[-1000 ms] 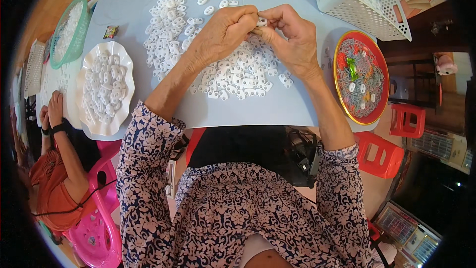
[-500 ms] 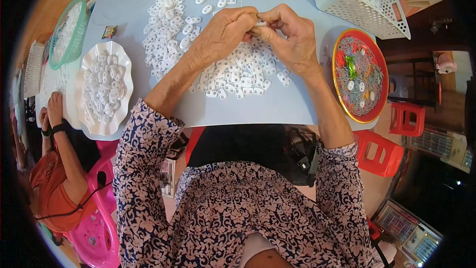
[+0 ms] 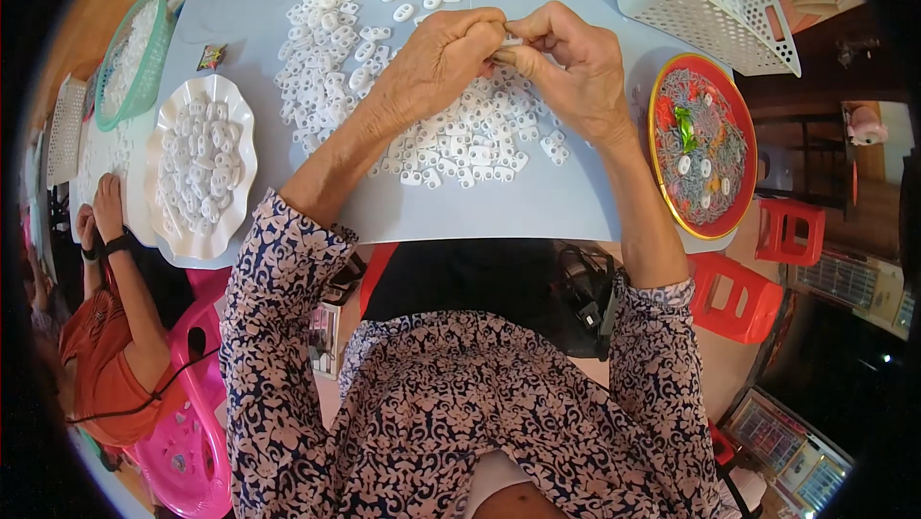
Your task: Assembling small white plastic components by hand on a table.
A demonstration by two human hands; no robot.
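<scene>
My left hand (image 3: 443, 57) and my right hand (image 3: 579, 66) meet over the table, fingertips pinched close together. A small white oval plastic piece (image 3: 512, 41) shows between the fingers, gripped from both sides; most of it is covered. Beneath and nearer to me spreads a loose pile of white two-holed plastic pieces (image 3: 470, 145). A second heap of such pieces (image 3: 321, 68) lies to the left of my left wrist. Several single ones are scattered beyond my hands.
At left stands a white scalloped dish (image 3: 245, 188) of white pieces, with a green basket (image 3: 104, 111) beyond. To the right are a red gold-rimmed tray (image 3: 751, 150) with grey bits and a white perforated basket (image 3: 662, 15). A co-worker's hands (image 3: 107, 207) are at far left.
My right hand has shifted slightly right and away from the left, its fingers still pinched on the white piece. The whole view has moved a little.
</scene>
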